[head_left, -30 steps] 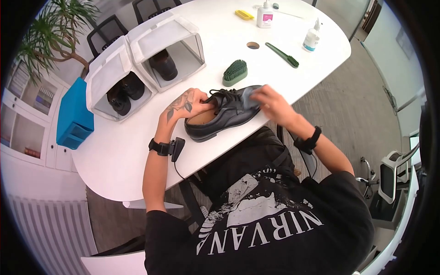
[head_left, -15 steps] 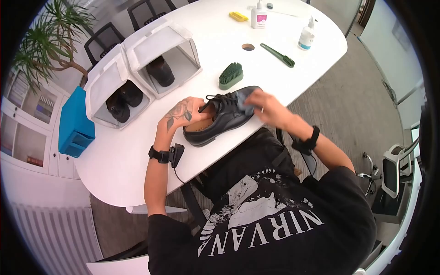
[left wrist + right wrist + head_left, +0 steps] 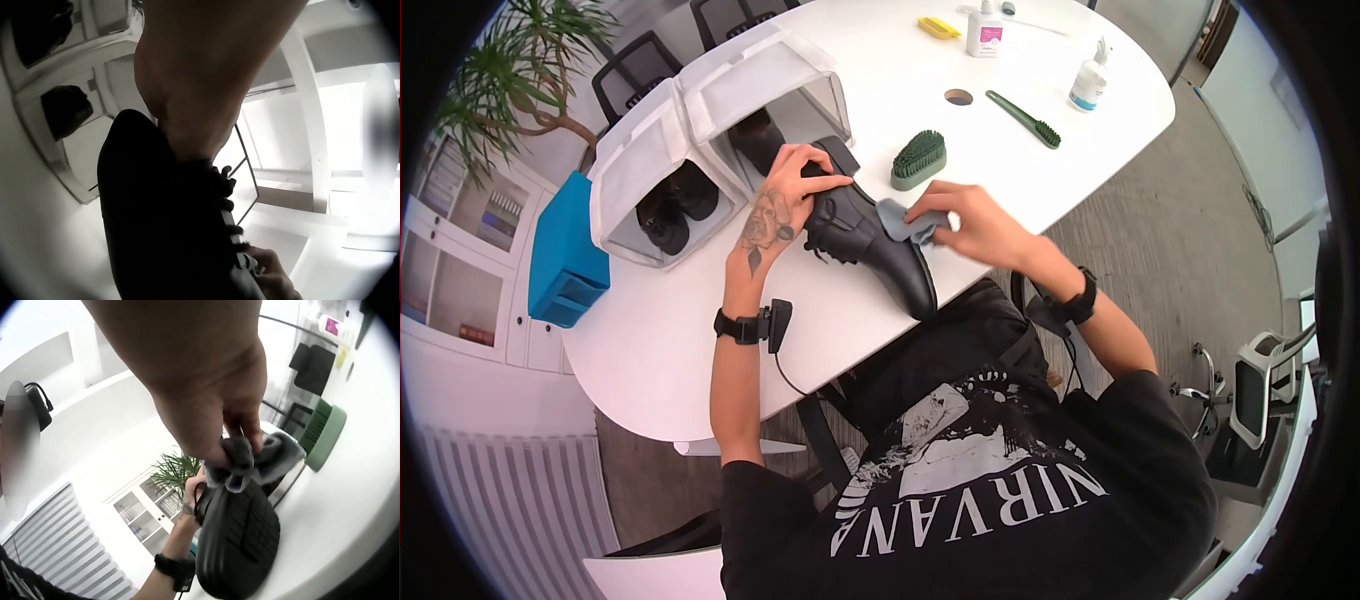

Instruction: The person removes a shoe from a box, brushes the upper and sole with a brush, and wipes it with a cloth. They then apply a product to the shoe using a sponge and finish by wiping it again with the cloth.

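Note:
My left hand (image 3: 772,205) grips a black lace-up dress shoe (image 3: 878,255) by its heel end. The shoe is tipped onto its side, laces towards the left and toe pointing at the table's near edge. In the right wrist view its ridged sole (image 3: 247,534) is exposed. A grey-blue cloth (image 3: 897,222) is pinched in my right hand (image 3: 982,228), right at the edge of the sole. The left wrist view shows the dark shoe (image 3: 156,212) below that wrist, with fingers of the right hand (image 3: 272,275) beyond the laces.
Behind the shoe lie a green scrub brush (image 3: 920,160) and a long-handled green brush (image 3: 1025,118). Two white-framed boxes (image 3: 650,190) with dark shoes inside stand at left, beside a blue holder (image 3: 565,250). Pump bottles (image 3: 1088,82) and a yellow item (image 3: 938,28) are farther back.
The left hand has turned the shoe from upright onto its side, swinging its toe towards the near edge. The cloth in the right hand has moved from the toe area to the sole edge.

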### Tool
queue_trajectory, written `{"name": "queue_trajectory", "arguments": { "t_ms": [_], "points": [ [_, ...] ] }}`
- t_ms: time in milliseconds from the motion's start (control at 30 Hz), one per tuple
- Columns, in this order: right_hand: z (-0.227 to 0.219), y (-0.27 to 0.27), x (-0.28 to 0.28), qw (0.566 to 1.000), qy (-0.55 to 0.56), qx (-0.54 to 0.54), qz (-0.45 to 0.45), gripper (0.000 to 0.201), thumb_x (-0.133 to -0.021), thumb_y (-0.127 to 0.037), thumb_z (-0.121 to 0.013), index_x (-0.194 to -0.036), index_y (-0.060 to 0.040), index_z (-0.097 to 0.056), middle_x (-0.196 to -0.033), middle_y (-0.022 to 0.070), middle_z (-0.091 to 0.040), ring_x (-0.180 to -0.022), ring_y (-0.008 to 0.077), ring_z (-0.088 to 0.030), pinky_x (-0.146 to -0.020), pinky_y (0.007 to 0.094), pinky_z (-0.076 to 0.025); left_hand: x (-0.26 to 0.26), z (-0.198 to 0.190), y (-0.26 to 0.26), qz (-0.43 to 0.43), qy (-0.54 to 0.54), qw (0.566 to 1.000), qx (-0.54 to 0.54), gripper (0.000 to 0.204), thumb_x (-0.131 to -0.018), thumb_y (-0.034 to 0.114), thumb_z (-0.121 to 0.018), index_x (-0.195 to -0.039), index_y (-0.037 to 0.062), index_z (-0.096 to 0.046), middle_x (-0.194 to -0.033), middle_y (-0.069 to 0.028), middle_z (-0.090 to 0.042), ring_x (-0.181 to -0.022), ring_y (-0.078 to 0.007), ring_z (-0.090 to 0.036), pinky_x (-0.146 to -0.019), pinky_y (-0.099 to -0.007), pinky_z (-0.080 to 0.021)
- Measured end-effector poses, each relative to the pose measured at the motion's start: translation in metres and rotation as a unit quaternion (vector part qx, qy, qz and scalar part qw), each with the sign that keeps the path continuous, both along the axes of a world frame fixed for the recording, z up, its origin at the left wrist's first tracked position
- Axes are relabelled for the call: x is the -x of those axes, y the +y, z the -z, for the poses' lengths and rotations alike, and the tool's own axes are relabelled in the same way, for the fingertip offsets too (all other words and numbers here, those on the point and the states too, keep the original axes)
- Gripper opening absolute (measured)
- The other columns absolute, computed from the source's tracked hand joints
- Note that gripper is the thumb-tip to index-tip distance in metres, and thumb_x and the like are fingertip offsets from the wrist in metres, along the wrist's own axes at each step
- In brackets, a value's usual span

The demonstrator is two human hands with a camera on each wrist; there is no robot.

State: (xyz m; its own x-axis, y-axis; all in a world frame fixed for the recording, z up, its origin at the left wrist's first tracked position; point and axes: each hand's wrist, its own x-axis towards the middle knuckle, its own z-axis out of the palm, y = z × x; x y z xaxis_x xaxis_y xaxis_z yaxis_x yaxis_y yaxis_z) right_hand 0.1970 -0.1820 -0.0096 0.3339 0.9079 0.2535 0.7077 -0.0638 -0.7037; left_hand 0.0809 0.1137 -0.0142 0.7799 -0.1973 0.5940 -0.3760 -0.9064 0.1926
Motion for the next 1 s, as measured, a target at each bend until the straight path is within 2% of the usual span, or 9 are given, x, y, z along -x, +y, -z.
{"name": "queue_trajectory", "arguments": {
  "t_ms": [233, 267, 367, 400, 533, 633, 733, 833, 1000],
  "points": [
    [0.003, 0.025, 0.017, 0.999, -0.022, -0.033, -0.020, 0.033, -0.083, 0.006, -0.066, -0.114, -0.0017, -0.075, -0.107, 0.0168, -0.068, -0.093, 0.0363, -0.070, -0.083, 0.0431, -0.057, -0.004, 0.054, 0.050, -0.070, 0.050, 0.970, 0.226, 0.053, -0.074, -0.002, -0.075, -0.126, 0.0058, -0.076, -0.119, -0.0085, -0.066, -0.114, -0.0254, -0.066, -0.103, -0.0361, -0.056],
    [0.002, 0.032, 0.020, 0.998, -0.021, -0.026, -0.052, 0.033, -0.083, 0.006, -0.066, -0.114, -0.0018, -0.076, -0.107, 0.0168, -0.068, -0.094, 0.0366, -0.070, -0.084, 0.0432, -0.057, -0.007, 0.066, 0.059, -0.084, 0.000, 0.970, 0.227, 0.046, -0.076, 0.001, -0.076, -0.122, 0.0028, -0.074, -0.109, -0.0083, -0.067, -0.108, -0.0215, -0.069, -0.095, -0.0333, -0.057],
    [0.009, 0.051, 0.033, 0.992, -0.048, -0.013, -0.118, 0.035, -0.082, 0.006, -0.066, -0.115, -0.0024, -0.076, -0.110, 0.0148, -0.069, -0.099, 0.0359, -0.070, -0.087, 0.0430, -0.058, -0.008, 0.087, 0.075, -0.285, 0.084, 0.926, 0.231, 0.029, -0.084, 0.006, -0.076, -0.113, 0.0031, -0.074, -0.094, -0.0068, -0.068, -0.099, -0.0203, -0.072, -0.088, -0.0305, -0.056],
    [0.017, 0.057, 0.036, 0.990, -0.065, -0.016, -0.126, 0.036, -0.082, 0.007, -0.067, -0.115, -0.0028, -0.076, -0.113, 0.0137, -0.070, -0.103, 0.0347, -0.071, -0.087, 0.0419, -0.058, -0.007, 0.093, 0.077, -0.287, 0.107, 0.916, 0.260, 0.019, -0.092, 0.014, -0.076, -0.107, 0.0036, -0.073, -0.080, -0.0047, -0.065, -0.083, -0.0160, -0.068, -0.079, -0.0278, -0.053],
    [0.013, 0.069, 0.047, 0.992, -0.060, -0.018, -0.112, 0.038, -0.081, 0.008, -0.067, -0.116, -0.0036, -0.076, -0.117, 0.0123, -0.069, -0.106, 0.0330, -0.071, -0.088, 0.0399, -0.059, -0.009, 0.124, 0.087, -0.172, 0.175, 0.916, 0.318, 0.018, -0.102, 0.017, -0.066, -0.107, 0.0006, -0.072, -0.088, -0.0040, -0.072, -0.080, -0.0102, -0.064, -0.074, -0.0294, -0.051],
    [0.015, 0.071, 0.052, 0.994, -0.048, -0.030, -0.091, 0.040, -0.080, 0.009, -0.067, -0.116, -0.0043, -0.076, -0.117, 0.0118, -0.069, -0.104, 0.0326, -0.070, -0.087, 0.0396, -0.060, -0.007, 0.125, 0.088, -0.114, 0.252, 0.833, 0.480, 0.023, -0.105, 0.019, -0.061, -0.109, 0.0011, -0.075, -0.101, -0.0036, -0.078, -0.088, -0.0123, -0.068, -0.080, -0.0292, -0.052],
    [0.019, 0.069, 0.055, 0.993, -0.055, -0.080, -0.071, 0.042, -0.079, 0.010, -0.067, -0.116, -0.0055, -0.077, -0.117, 0.0113, -0.070, -0.103, 0.0319, -0.071, -0.087, 0.0397, -0.060, 0.008, 0.088, 0.060, 0.012, 0.281, 0.700, 0.656, 0.022, -0.108, 0.021, -0.059, -0.106, 0.0050, -0.075, -0.096, 0.0052, -0.072, -0.088, -0.0062, -0.063, -0.079, -0.0241, -0.046],
    [0.010, 0.070, 0.061, 0.989, -0.045, -0.127, -0.065, 0.040, -0.080, 0.009, -0.066, -0.117, -0.0042, -0.076, -0.117, 0.0122, -0.068, -0.105, 0.0334, -0.069, -0.090, 0.0414, -0.059, 0.011, 0.067, 0.045, 0.031, 0.255, 0.685, 0.682, 0.019, -0.108, 0.024, -0.063, -0.105, 0.0080, -0.073, -0.090, 0.0086, -0.064, -0.083, -0.0032, -0.056, -0.073, -0.0211, -0.041],
    [0.006, 0.078, 0.071, 0.970, -0.124, -0.136, -0.158, 0.034, -0.081, 0.007, -0.068, -0.113, -0.0017, -0.074, -0.118, 0.0118, -0.066, -0.113, 0.0329, -0.066, -0.092, 0.0425, -0.059, 0.001, 0.027, 0.029, 0.087, 0.296, 0.777, 0.550, 0.019, -0.107, 0.026, -0.066, -0.098, 0.0098, -0.067, -0.085, 0.0105, -0.057, -0.081, -0.0005, -0.051, -0.072, -0.0199, -0.040]
  ]
}}
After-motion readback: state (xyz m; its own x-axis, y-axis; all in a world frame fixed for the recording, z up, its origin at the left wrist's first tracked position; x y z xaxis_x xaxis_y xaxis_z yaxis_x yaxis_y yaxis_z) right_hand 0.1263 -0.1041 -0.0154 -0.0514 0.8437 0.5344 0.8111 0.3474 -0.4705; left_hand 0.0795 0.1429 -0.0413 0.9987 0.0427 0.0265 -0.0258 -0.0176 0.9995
